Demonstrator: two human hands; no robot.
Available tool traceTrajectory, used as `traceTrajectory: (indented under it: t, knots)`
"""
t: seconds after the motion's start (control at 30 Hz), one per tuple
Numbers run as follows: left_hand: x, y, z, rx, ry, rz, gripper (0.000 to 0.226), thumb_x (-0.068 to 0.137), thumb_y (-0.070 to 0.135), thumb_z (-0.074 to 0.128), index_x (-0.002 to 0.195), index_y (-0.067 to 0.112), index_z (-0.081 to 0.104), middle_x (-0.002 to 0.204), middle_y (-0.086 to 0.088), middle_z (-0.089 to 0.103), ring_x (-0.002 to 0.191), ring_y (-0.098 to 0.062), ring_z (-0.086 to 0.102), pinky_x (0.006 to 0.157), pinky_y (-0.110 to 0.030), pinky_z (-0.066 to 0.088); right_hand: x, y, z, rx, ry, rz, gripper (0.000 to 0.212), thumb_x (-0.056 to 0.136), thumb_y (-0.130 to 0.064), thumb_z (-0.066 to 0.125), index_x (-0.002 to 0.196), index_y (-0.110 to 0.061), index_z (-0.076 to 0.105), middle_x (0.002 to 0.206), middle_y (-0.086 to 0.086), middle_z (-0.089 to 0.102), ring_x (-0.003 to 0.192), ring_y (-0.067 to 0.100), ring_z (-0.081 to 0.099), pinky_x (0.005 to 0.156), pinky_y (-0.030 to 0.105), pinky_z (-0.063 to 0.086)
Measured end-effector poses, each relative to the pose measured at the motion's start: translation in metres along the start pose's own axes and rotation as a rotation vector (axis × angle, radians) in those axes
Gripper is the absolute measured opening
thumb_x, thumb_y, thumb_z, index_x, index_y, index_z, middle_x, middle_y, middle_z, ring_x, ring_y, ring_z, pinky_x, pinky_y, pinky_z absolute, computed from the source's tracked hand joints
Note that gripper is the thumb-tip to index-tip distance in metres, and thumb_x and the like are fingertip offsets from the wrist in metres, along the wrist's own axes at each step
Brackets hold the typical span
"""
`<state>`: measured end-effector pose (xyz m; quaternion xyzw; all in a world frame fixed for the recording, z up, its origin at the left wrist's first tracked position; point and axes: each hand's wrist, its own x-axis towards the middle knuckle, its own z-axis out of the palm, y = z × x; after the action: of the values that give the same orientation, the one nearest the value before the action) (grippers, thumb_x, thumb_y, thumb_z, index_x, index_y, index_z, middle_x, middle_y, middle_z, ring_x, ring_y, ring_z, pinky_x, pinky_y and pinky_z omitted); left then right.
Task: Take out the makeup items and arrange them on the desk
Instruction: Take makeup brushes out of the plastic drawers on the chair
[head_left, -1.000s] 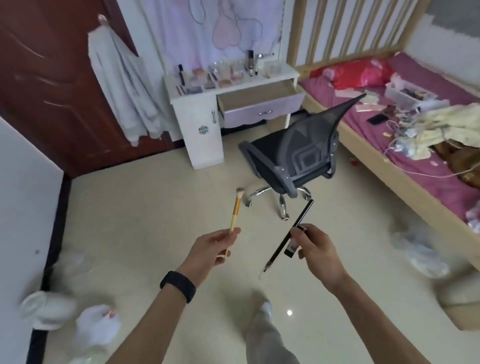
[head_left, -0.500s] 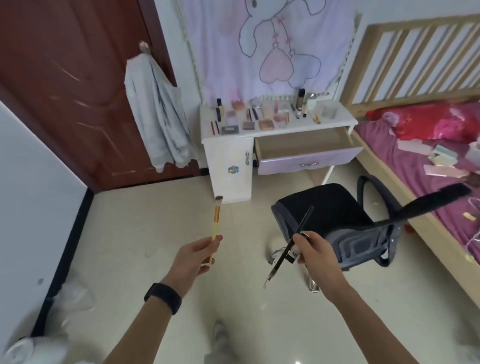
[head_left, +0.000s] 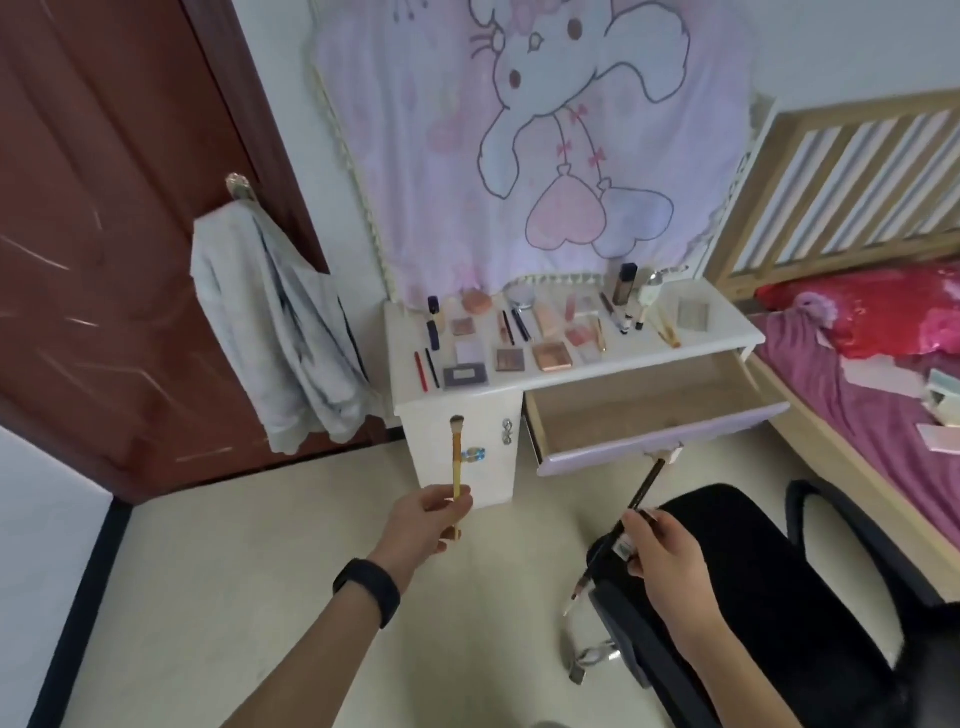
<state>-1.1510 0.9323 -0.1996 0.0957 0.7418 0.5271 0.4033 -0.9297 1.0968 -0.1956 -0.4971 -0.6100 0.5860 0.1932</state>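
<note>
A white desk (head_left: 719, 332) stands against the wall, under a pale cloth (head_left: 415, 156) with a drawn rabbit. On its top many makeup items (head_left: 551, 356) lie in rows: small palettes, pencils, tubes, and some bottles upright at the back. The drawer (head_left: 660, 448) of the desk is pulled out, and its inside looks bare. To the left is a dark red door (head_left: 104, 208) with a grey garment (head_left: 280, 332) hanging from its handle. To the right is a wooden bed (head_left: 831, 171) with a purple sheet and a red pillow (head_left: 872, 306). A black chair (head_left: 753, 571) stands on the light floor (head_left: 234, 571) in front of the drawer. Both arms are stretched forward, low in the view and well short of the desk. The left hand (head_left: 423, 525), with a black band (head_left: 368, 590) on the wrist, pinches the lower part of a yellow brush (head_left: 456, 457), which points up with its bristles on top. The right hand (head_left: 662, 556), above the chair seat, has its fingers closed around a thin black pencil (head_left: 644, 486), tilted with the upper end toward the drawer. A small labelled thing is also in this hand, but I cannot tell what it is.
</note>
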Motion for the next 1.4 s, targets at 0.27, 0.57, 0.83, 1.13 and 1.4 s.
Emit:
traceTrajectory:
  t: [0.27,0.57,0.83,1.13,1.4]
  knots:
    - [0.172,0.059,-0.007,0.068,0.026,-0.035,0.021,0.091,0.022,0.073,0.111,0.016,0.070,0.095,-0.003,0.074,0.067,-0.013,0.068,0.054,-0.017,0.048,0.173,-0.043,0.066,-0.106,-0.064,0.041,0.016,0.099,-0.030,0.061,0.098,-0.014,0.067,0.077,0.006,0.064,0.070,0.019,0.058,0.068,0.035,0.047]
    - [0.359,0.112,0.000,0.161,0.063,-0.187,0.036,0.086,0.017,0.077,0.119,0.012,0.062,0.099,-0.006,0.072,0.073,-0.021,0.071,0.066,-0.029,0.058,0.429,-0.101,0.152,-0.472,-0.267,-0.033,0.022,0.098,-0.031,0.062,0.118,-0.022,0.063,0.110,0.006,0.070,0.087,0.015,0.065,0.069,0.019,0.047]
    - [0.508,0.135,0.031,0.438,0.019,-0.233,0.034,0.081,0.036,0.078,0.108,0.020,0.064,0.095,0.003,0.072,0.084,-0.016,0.070,0.080,-0.032,0.059,0.576,-0.116,0.224,-0.799,-0.308,0.000,0.030,0.098,-0.038,0.051,0.126,-0.030,0.058,0.116,0.005,0.070,0.099,0.027,0.064,0.076,0.032,0.047]
    - [0.591,0.133,0.064,0.695,-0.036,-0.208,0.038,0.090,0.042,0.069,0.114,0.020,0.049,0.104,-0.001,0.067,0.092,-0.023,0.067,0.072,-0.032,0.051,0.619,-0.102,0.264,-0.945,-0.244,0.056,0.033,0.096,-0.044,0.055,0.124,-0.028,0.059,0.111,0.002,0.070,0.101,0.029,0.065,0.074,0.035,0.049]
    - [0.599,0.137,0.069,0.775,-0.092,-0.182,0.030,0.098,0.037,0.057,0.113,0.015,0.044,0.091,0.002,0.056,0.078,-0.019,0.053,0.062,-0.031,0.037,0.586,-0.105,0.224,-0.474,-0.010,0.092,0.032,0.092,-0.043,0.068,0.119,-0.027,0.063,0.096,-0.014,0.069,0.074,0.000,0.067,0.069,0.020,0.055]
